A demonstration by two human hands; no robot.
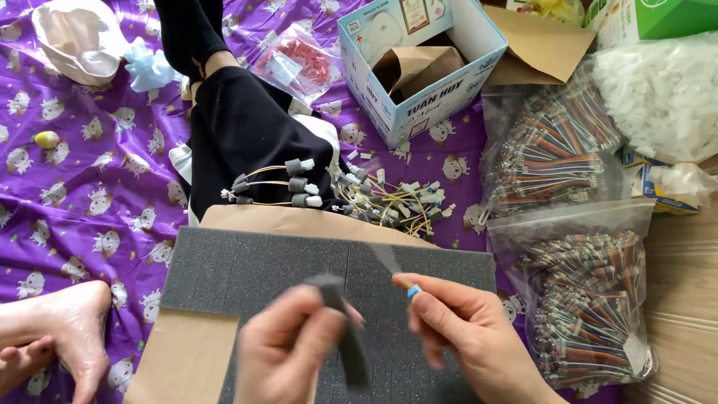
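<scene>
The left hand point(288, 340) pinches a grey foam strip point(345, 329); the right hand point(464, 329) grips a small connector point(413, 292) above the foam sheet point(247, 269), seemingly mid-wrapping.

Purple cartoon-print floor sheet point(90, 187), pale wooden floorboards point(680, 299) at right, soft daylight.

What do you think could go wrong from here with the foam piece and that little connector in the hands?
The left hand pinches a grey foam strip loosely, so it might slip. The right hand holds a small blue-tipped connector only at the fingertips; dropped, it could get lost among the loose wired connectors nearby.
</scene>
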